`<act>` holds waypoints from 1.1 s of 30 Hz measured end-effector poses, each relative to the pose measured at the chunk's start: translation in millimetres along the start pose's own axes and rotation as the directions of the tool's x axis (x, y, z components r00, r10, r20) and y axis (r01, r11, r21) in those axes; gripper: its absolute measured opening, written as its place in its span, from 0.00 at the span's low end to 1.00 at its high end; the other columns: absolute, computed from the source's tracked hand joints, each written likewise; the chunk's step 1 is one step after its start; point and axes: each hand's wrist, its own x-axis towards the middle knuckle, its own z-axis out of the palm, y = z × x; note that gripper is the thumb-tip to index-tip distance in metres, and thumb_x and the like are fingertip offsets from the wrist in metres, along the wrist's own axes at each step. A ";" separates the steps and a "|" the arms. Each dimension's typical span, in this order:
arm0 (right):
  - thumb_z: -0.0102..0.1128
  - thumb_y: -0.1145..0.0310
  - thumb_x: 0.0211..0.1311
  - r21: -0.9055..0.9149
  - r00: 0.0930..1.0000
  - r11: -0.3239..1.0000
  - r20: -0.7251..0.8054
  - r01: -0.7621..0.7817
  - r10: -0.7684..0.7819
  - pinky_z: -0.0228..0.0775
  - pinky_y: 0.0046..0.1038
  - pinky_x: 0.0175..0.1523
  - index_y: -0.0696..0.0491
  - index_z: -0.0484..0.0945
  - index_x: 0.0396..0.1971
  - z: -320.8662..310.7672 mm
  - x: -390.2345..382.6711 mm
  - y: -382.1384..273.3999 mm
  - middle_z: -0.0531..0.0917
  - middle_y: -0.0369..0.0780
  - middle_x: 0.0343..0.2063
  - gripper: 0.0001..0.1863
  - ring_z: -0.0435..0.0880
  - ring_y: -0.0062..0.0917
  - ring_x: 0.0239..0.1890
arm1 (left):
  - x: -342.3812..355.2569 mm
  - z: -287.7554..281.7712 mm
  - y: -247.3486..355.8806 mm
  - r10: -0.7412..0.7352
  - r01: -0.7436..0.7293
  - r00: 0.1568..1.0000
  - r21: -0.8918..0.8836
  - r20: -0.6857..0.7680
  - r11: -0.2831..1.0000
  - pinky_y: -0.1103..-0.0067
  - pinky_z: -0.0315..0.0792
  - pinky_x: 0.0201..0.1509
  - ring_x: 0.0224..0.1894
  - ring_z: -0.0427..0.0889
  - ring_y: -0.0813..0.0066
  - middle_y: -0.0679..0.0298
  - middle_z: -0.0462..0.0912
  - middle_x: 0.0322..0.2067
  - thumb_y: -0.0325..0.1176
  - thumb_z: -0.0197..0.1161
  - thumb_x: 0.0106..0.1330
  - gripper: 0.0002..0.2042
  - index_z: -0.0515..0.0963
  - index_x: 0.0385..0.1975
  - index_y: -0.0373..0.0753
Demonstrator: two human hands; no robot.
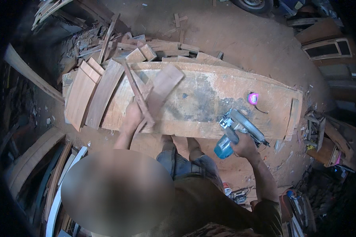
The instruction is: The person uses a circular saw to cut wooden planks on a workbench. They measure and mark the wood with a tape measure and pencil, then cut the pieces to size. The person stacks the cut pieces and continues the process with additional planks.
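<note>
My right hand (245,145) is wrapped round the handle of a teal and grey nail gun (245,125), which is at the front edge of the workbench (201,122). Its nose points toward the far side of the bench. My left hand (133,114) is closed round a narrow wooden strip (135,87) held on a slant over the bench. Against that strip is a short flat board (167,83), smeared by motion; whether the two are joined I cannot tell. The strip partly hides my left fingers.
Several boards (83,94) lie across the bench's left end. A pink tape measure (253,98) rests toward its right end. Wood offcuts (162,45) are heaped behind the bench. Long planks (63,177) stand at lower left, and wooden frames (326,49) lean at far right.
</note>
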 end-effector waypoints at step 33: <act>0.66 0.72 0.65 0.348 0.959 0.935 -0.238 -0.064 0.154 0.76 0.31 0.45 0.62 0.81 0.47 1.5 6.0 -92.1 0.87 0.44 0.34 0.14 0.85 0.28 0.37 | -10.3 105.2 22.3 0.140 -0.139 0.984 0.012 -0.114 0.990 0.43 0.46 0.76 0.72 0.58 0.42 0.41 0.61 0.68 0.64 0.77 0.42 0.61 0.57 0.71 0.28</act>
